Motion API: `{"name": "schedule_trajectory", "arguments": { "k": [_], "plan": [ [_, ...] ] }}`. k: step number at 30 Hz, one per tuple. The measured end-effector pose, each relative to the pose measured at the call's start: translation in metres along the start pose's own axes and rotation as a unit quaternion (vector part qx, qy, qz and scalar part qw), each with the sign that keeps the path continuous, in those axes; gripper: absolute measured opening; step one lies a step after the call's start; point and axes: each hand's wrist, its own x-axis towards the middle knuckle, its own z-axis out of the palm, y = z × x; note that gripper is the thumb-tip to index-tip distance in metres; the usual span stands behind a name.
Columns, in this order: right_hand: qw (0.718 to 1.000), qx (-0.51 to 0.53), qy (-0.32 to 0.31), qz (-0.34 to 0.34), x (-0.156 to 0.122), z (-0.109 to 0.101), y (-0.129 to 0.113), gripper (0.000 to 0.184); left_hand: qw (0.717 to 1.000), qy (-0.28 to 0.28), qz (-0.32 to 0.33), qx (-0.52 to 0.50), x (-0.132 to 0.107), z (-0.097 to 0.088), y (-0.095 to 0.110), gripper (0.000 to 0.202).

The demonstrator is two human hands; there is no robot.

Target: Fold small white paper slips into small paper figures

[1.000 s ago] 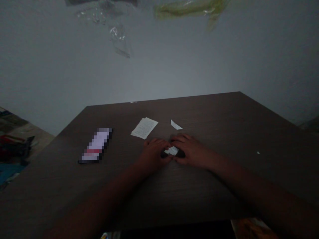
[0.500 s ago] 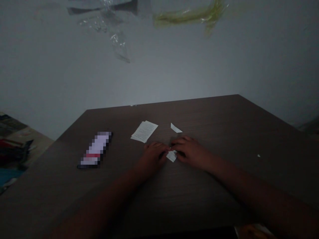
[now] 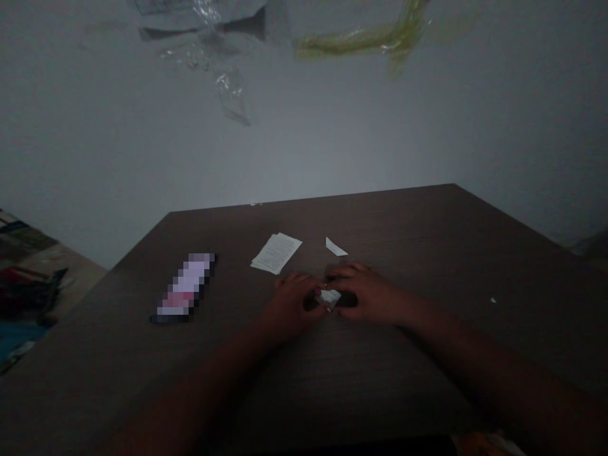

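Both of my hands rest together on the dark wooden table (image 3: 389, 386), in dim light. My left hand (image 3: 293, 304) and my right hand (image 3: 367, 292) pinch a small white piece of paper (image 3: 330, 296) between their fingertips, with most of it hidden under the fingers. A folded printed paper sheet (image 3: 276, 252) lies just beyond my left hand. A small white paper scrap (image 3: 335, 247) lies just beyond my right hand.
A flat rectangular object with a blurred face (image 3: 185, 294) lies on the table's left part. A tiny white speck (image 3: 493, 300) sits at the right. A grey wall (image 3: 304, 145) with clear plastic and a green strip stands behind. Clutter lies on the floor at left (image 3: 23, 297).
The small paper piece showed more below the fingers half a second ago; now both hands have closed over it again. The view has tilted slightly.
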Motion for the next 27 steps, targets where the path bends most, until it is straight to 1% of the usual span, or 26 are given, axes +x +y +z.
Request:
{"name": "schedule_trajectory", "arguments": {
  "k": [2, 4, 8, 12, 17, 19, 21, 25, 27],
  "plan": [
    [1.000, 0.007, 0.001, -0.007, 0.001, 0.000, 0.003, 0.043, 1.000, 0.003, 0.001, -0.003, 0.002, 0.000, -0.001, 0.018],
    [1.000, 0.003, 0.004, 0.004, 0.002, 0.001, 0.004, 0.037, 1.000, 0.002, -0.008, 0.010, 0.003, 0.000, 0.000, 0.021],
    [0.999, -0.028, 0.006, 0.046, 0.005, 0.006, -0.004, 0.036, 0.998, -0.013, -0.030, 0.045, 0.005, 0.002, 0.003, 0.025],
    [0.998, -0.036, 0.009, 0.050, 0.003, 0.010, -0.009, 0.043, 0.999, -0.007, -0.019, 0.048, 0.003, 0.001, 0.008, 0.024],
    [0.999, -0.029, 0.012, 0.022, 0.000, 0.009, -0.001, 0.054, 0.998, 0.003, 0.004, 0.059, -0.003, 0.000, 0.010, 0.030],
    [1.000, -0.023, 0.005, 0.011, -0.001, 0.006, 0.002, 0.054, 0.998, 0.002, 0.010, 0.065, -0.004, 0.000, 0.009, 0.034],
    [1.000, -0.015, 0.006, -0.004, 0.000, 0.004, 0.004, 0.047, 0.998, 0.004, 0.011, 0.067, -0.004, 0.000, 0.008, 0.035],
    [0.998, 0.000, 0.039, -0.039, 0.005, 0.005, 0.009, 0.016, 0.998, 0.001, 0.008, 0.063, -0.004, -0.001, 0.004, 0.029],
    [0.998, 0.001, 0.053, -0.036, 0.009, 0.008, 0.012, 0.012, 0.998, -0.003, 0.016, 0.060, -0.006, -0.003, 0.004, 0.025]
  ]
}}
